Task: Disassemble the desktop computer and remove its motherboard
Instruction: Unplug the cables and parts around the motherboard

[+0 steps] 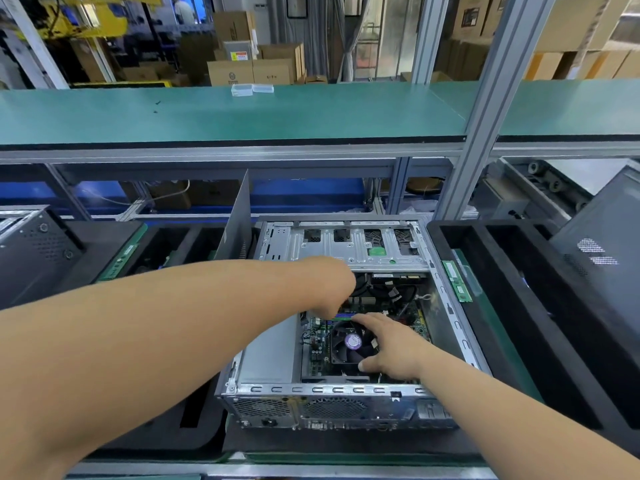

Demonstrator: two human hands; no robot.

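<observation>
I'm reaching both hands into the open desktop computer (341, 323), which is lying on its side on the tabletop (498, 341) with its side panel off. The motherboard (318, 344) is still seated on the case floor, near the middle of the chassis, with the cooler fan (351, 342) sitting on top of it.

My right hand (391, 346) is spreading over the fan — fingers fairly straight, thumb at the near edge, resting on it rather than gripping. My left hand (332, 289) is dipping down by the memory slots (341, 315) just beyond the fan; its fingers are pointing away from me and I cannot tell whether that grip is closed on anything or simply pressing.

To do this step well, I'm judging that I should be steadying the board with the right hand while the left frees whatever clip or module sits at those slots, pulling straight up and not levering sideways. Cables (388, 292) near the drive cage (346, 244) probably want unplugging before the board lifts.

Hard to make out: the left fingertips, the mounting screws, and any connectors under my forearm. The power supply (270, 355) is partly covered by my left arm, and the rear ports are blurred.
</observation>
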